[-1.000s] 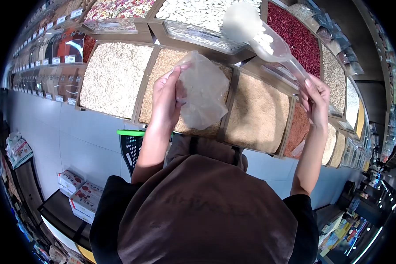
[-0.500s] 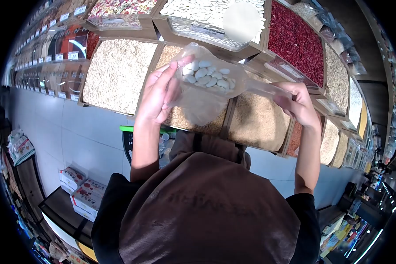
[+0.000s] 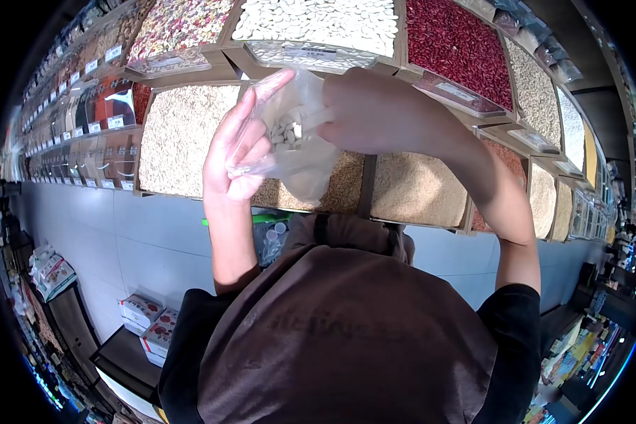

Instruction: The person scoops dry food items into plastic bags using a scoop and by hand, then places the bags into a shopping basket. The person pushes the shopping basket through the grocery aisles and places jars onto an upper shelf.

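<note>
Bagging: judged to be mid-step, pale beans (image 3: pixel 287 133) going into a clear bag (image 3: pixel 311 169), both hands at work on it.
Next call: in this inspector's judgement, the mouth held wide and the right hand drawn clear without snagging the film.
Bins (image 3: pixel 366 185): wooden row spanning the view. White beans (image 3: pixel 318 21) lie beyond the bag, red beans (image 3: pixel 456 53) to their right; pale flakes (image 3: pixel 184 141) and tan grain (image 3: pixel 417 185) lie nearer. Spillage would land in other stock.
Apron (image 3: pixel 346 318): brown, close below the bins; not in the way.
Boxes (image 3: pixel 155 332): at lower left, well apart from the work.
Basket (image 3: pixel 270 218): green rim partly visible beside the left forearm; clear items within, not identifiable.
Right hand (image 3: pixel 364 109): blurred, back uppermost, at the bag's right side. Finger opening cannot be told; nor can whether anything is gripped. It obstructs the view of the mouth.
Left hand (image 3: pixel 237 145): holding the bag's left side; one finger stretched along the top edge, the others curled at the film.
Bag: held above the near bins, crumpled, lower part hanging slack.
Beans: a small heap seen through the film; whether loose or on something inside, cannot be told.
</note>
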Available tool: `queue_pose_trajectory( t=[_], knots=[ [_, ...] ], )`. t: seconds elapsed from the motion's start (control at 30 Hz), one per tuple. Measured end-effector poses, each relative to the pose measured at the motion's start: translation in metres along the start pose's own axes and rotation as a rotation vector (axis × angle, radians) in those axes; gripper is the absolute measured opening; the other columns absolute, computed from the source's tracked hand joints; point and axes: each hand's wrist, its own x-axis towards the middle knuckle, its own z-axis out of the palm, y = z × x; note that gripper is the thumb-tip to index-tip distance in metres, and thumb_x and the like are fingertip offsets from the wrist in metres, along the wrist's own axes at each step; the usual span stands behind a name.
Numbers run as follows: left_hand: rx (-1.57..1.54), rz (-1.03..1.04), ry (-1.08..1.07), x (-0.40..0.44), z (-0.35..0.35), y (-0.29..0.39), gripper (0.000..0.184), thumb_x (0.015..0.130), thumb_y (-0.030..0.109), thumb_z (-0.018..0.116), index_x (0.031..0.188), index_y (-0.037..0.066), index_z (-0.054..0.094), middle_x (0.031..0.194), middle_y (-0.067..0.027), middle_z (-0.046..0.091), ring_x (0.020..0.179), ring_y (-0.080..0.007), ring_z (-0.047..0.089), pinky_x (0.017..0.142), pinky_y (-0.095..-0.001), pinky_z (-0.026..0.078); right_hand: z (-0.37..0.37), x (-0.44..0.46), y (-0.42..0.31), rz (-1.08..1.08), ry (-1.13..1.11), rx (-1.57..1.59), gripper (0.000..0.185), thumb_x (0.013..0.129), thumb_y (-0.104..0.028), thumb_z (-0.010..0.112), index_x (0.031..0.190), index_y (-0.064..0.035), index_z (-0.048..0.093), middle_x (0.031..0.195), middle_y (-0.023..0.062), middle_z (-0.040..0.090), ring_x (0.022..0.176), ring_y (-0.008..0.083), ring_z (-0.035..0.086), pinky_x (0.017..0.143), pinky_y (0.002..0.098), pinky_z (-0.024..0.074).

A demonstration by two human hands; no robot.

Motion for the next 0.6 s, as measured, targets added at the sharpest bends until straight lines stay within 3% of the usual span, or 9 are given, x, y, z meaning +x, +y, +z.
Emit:
queue_pose_trajectory(
  t=[0.07, 0.17, 0.23, 0.3, 0.4, 0.47, 0.5, 0.53, 0.6],
  knots=[
    [-0.032, 0.016, 0.019, 0.001, 0.005, 0.000, 0.050, 0.110, 0.022, 0.028, 0.152, -0.004, 0.020, 0.045, 0.0040, 0.033, 0.033, -0.0030, 0.027, 0.031, -0.0188, 0.025, 0.005, 0.000, -0.001, -0.091, 0.131, -0.087, 0.029, 0.077, -0.023, 0.057, 0.086, 0.0036, 0.066, 0.079, 0.0215, 0.064, 0.075, 0.0341, 0.065, 0.068, 0.0426, 0.0519],
    [-0.094, 0.027, -0.022, 0.000, 0.002, 0.000, 0.051, 0.110, 0.022, 0.026, 0.153, -0.002, 0.016, 0.046, 0.0029, 0.035, 0.034, -0.0034, 0.028, 0.032, -0.0188, 0.024, -0.002, -0.006, -0.002, -0.056, 0.141, -0.097, 0.028, 0.079, -0.024, 0.057, 0.089, 0.0013, 0.064, 0.083, 0.0193, 0.063, 0.080, 0.0330, 0.065, 0.071, 0.0412, 0.0517],
    [-0.121, 0.016, -0.079, 0.002, 0.000, 0.001, 0.051, 0.110, 0.022, 0.025, 0.154, -0.001, 0.013, 0.047, 0.0024, 0.036, 0.034, -0.0038, 0.029, 0.033, -0.0189, 0.025, -0.007, -0.013, 0.003, -0.089, 0.177, -0.116, 0.028, 0.080, -0.025, 0.059, 0.090, 0.0006, 0.064, 0.081, 0.0182, 0.062, 0.077, 0.0312, 0.064, 0.069, 0.0405, 0.0510],
    [-0.199, 0.004, -0.171, 0.005, 0.002, 0.002, 0.056, 0.110, 0.022, 0.024, 0.156, 0.006, -0.004, 0.049, 0.0027, 0.033, 0.037, -0.0065, 0.032, 0.036, -0.0213, 0.030, -0.011, -0.025, 0.009, -0.123, 0.213, -0.134, 0.028, 0.081, -0.025, 0.061, 0.092, 0.0000, 0.064, 0.079, 0.0170, 0.060, 0.073, 0.0294, 0.062, 0.066, 0.0398, 0.0503],
    [-0.267, 0.037, -0.170, 0.011, 0.012, 0.004, 0.056, 0.110, 0.023, 0.024, 0.156, 0.007, -0.003, 0.050, 0.0024, 0.035, 0.038, -0.0068, 0.034, 0.037, -0.0221, 0.032, -0.025, -0.052, 0.010, -0.101, 0.327, 0.101, 0.026, 0.083, -0.025, 0.066, 0.090, 0.0001, 0.066, 0.075, 0.0144, 0.060, 0.066, 0.0240, 0.058, 0.063, 0.0369, 0.0483],
    [-0.267, 0.045, -0.189, 0.014, 0.021, 0.008, 0.055, 0.110, 0.023, 0.024, 0.156, 0.007, -0.001, 0.050, 0.0020, 0.036, 0.038, -0.0070, 0.035, 0.038, -0.0220, 0.032, -0.050, -0.067, 0.006, 0.054, 0.182, -0.078, 0.025, 0.090, -0.022, 0.064, 0.094, 0.0016, 0.070, 0.065, 0.0066, 0.060, 0.058, 0.0178, 0.059, 0.057, 0.0321, 0.0475],
    [-0.266, 0.059, -0.206, 0.015, 0.026, 0.010, 0.055, 0.110, 0.023, 0.024, 0.157, 0.007, 0.000, 0.051, 0.0015, 0.038, 0.038, -0.0071, 0.035, 0.038, -0.0220, 0.033, -0.059, -0.078, 0.009, 0.057, 0.182, -0.079, 0.025, 0.090, -0.022, 0.064, 0.094, 0.0016, 0.070, 0.065, 0.0066, 0.060, 0.058, 0.0178, 0.059, 0.057, 0.0321, 0.0475],
    [-0.226, 0.068, -0.220, 0.017, 0.031, 0.013, 0.054, 0.110, 0.020, 0.025, 0.154, -0.002, 0.005, 0.051, 0.0001, 0.042, 0.037, -0.0073, 0.036, 0.039, -0.0242, 0.033, -0.067, -0.091, 0.015, 0.071, 0.179, 0.065, 0.027, 0.089, -0.023, 0.065, 0.100, 0.0022, 0.069, 0.065, 0.0048, 0.059, 0.058, 0.0154, 0.058, 0.056, 0.0307, 0.0466],
    [-0.226, 0.082, -0.185, 0.019, 0.048, 0.018, 0.054, 0.109, 0.020, 0.026, 0.154, -0.002, 0.006, 0.052, -0.0003, 0.043, 0.038, -0.0071, 0.037, 0.039, -0.0242, 0.034, -0.068, -0.114, 0.042, 0.091, 0.181, 0.215, 0.031, 0.089, -0.023, 0.066, 0.107, 0.0029, 0.069, 0.065, 0.0030, 0.059, 0.058, 0.0129, 0.056, 0.055, 0.0293, 0.0457]
  ],
)
